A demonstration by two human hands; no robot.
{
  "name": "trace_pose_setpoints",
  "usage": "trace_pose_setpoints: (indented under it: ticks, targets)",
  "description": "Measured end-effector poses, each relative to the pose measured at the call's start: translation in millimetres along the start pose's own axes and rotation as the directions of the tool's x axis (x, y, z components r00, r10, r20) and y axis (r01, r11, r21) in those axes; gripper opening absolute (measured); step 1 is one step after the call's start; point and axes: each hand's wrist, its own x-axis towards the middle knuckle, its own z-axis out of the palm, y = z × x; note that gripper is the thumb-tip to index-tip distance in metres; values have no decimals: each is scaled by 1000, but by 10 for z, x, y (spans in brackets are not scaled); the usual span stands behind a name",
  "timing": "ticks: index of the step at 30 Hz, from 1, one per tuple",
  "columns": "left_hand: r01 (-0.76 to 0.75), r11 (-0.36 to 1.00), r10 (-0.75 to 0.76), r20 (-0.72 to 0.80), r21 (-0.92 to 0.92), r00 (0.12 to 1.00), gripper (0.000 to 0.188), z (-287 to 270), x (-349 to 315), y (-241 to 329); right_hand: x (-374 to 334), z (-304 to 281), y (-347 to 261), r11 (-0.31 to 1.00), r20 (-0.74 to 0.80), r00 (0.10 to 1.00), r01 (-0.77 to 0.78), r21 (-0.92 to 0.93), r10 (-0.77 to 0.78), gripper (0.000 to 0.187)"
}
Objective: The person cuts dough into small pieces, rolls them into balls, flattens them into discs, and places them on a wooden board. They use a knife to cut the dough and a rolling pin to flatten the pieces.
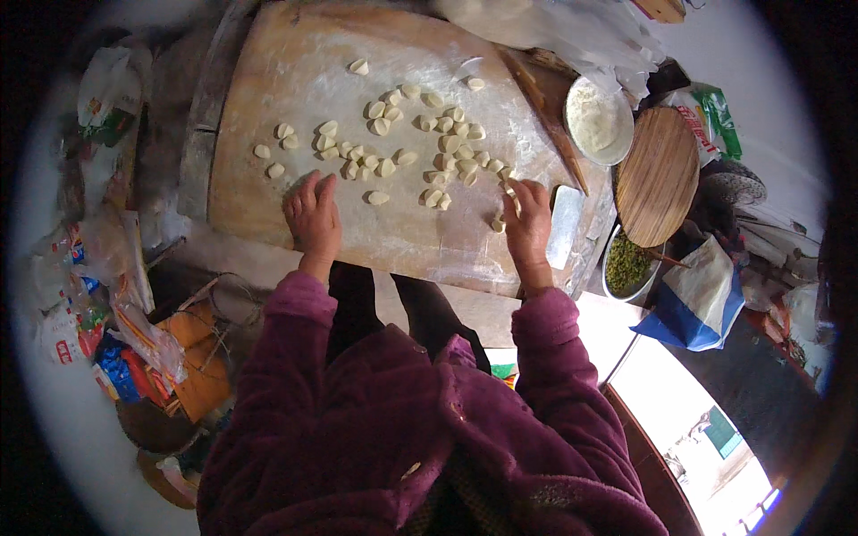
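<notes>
Many small pale dough pieces (382, 125) lie scattered over a floured wooden board (268, 80). My left hand (315, 214) rests at the board's near left part, fingers stretched and apart, with nothing in it. One dough piece (378, 197) lies to its right. On the right, my right hand (530, 223) bends its fingers around a dough piece (511, 186) at its fingertips; how firmly it is held is hard to see. Beside that thumb lies another dough piece (498, 221). A cleaver-like metal blade (564, 226) lies just right of this hand.
A wooden rolling pin (550, 125) lies along the board's right side. Beyond it stand a bowl of flour (597, 121), a round wooden lid (659, 177) and a bowl of chopped green filling (628, 265). Bags (134, 366) and clutter crowd the left.
</notes>
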Motion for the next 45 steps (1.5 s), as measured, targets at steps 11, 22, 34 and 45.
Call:
trace_pose_setpoints:
  ticks: [11, 22, 34, 45]
  targets:
    - [120, 987, -127, 68, 109, 990, 39, -144, 255, 252, 487, 595, -361, 992, 87, 988, 126, 8, -126, 32]
    - [232, 789, -366, -132, -568, 921, 43, -45, 253, 170, 1793, -400, 1434, 904, -46, 980, -198, -379, 196, 41]
    - [54, -945, -151, 576, -323, 803, 67, -246, 363, 151, 2160, -169, 1759, 914, -6, 1000, -25, -406, 24, 31]
    - [188, -897, -116, 624, -400, 773, 64, -225, 561, 182, 1441, -1085, 835, 561, 239, 894, -428, 709, 379, 34]
